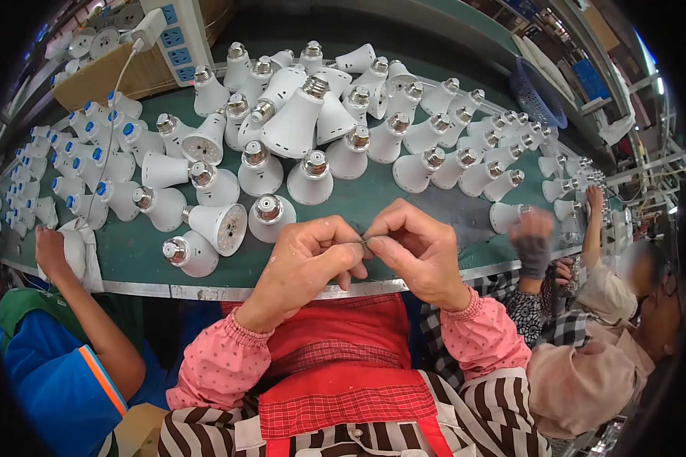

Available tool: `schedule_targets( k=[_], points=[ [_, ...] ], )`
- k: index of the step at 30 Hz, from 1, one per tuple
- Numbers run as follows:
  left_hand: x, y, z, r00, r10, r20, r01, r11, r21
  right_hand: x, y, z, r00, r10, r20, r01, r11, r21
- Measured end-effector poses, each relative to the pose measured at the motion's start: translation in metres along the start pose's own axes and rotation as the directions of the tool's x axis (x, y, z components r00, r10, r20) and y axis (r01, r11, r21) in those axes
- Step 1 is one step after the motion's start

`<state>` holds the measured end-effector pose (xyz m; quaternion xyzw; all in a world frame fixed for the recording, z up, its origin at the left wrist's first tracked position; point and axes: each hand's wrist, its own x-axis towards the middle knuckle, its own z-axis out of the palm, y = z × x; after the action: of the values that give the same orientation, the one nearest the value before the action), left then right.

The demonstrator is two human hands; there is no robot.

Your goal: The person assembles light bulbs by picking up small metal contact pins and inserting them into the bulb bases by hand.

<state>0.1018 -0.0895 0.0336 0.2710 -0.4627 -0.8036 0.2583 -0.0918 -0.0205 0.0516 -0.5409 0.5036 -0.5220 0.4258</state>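
Near the front edge of the green table, my left hand (306, 263) and my right hand (415, 253) meet, thumbs and forefingers pinched together. Something thin and dark seems to sit between the fingertips, too small to make out. Just beyond my left hand stands a white light bulb (271, 218) with a silver screw cap, upright. Beside it a bulb (225, 228) lies tilted, its open face with small chips showing. Another bulb (193, 254) leans to the left of it. Neither hand touches these bulbs.
Many white bulbs crowd the green table (389, 206); those on the left have blue caps (103, 186). A power strip (177, 42) with a plugged-in white cord stands at the back left. A blue basket (537, 91) is at the back right. Co-workers' arms (84, 305) reach in from both sides.
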Motion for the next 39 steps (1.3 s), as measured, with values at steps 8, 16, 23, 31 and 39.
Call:
schedule_targets(
  k=[8, 16, 23, 31, 39],
  points=[
    [-0.001, 0.0, 0.002, 0.999, 0.045, -0.018, -0.042, 0.989, 0.144, 0.004, -0.011, -0.005, 0.949, -0.257, 0.183, 0.315, 0.816, -0.484],
    [-0.007, 0.003, 0.008, 0.974, 0.209, -0.093, -0.151, 0.893, 0.423, 0.015, -0.028, 0.0, 0.813, -0.421, 0.402, 0.575, 0.471, -0.669],
    [-0.008, 0.0, -0.006, 0.997, 0.077, 0.019, -0.078, 0.996, 0.046, 0.007, -0.017, 0.008, 0.952, -0.277, 0.128, 0.304, 0.829, -0.47],
    [-0.007, 0.005, -0.012, 1.0, -0.025, 0.012, 0.023, 0.99, 0.136, 0.015, -0.002, 0.011, 0.787, -0.539, 0.302, 0.602, 0.561, -0.568],
    [0.006, 0.011, 0.008, 0.935, 0.347, -0.071, -0.239, 0.765, 0.598, 0.0, 0.0, -0.006, 0.916, -0.369, -0.161, 0.26, 0.848, -0.462]
  ],
)
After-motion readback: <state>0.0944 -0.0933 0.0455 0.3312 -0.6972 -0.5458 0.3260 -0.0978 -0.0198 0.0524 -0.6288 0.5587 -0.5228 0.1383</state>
